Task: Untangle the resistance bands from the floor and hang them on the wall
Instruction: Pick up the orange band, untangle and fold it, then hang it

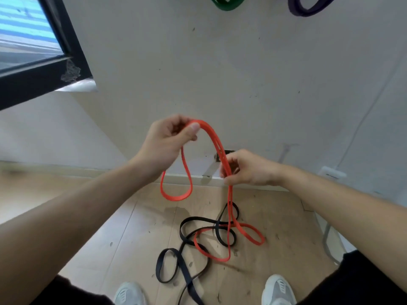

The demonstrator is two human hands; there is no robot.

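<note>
Currently the left hand (164, 143) pinches the top of the red resistance band (212, 136) and the right hand (246, 169) grips its doubled strands lower down. Its far end lies on the floor (136, 238), crossed through the black band (184, 271). Pulling upward could cinch that crossing or drag the black band along. A green band (226, 5) and a purple band (308, 9) hang on the wall above.

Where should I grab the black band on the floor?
Probably pinch the black band at its free loop near the left shoe, reaching down from the left. That loop lies clear of the red band; farther right they cross.
</note>
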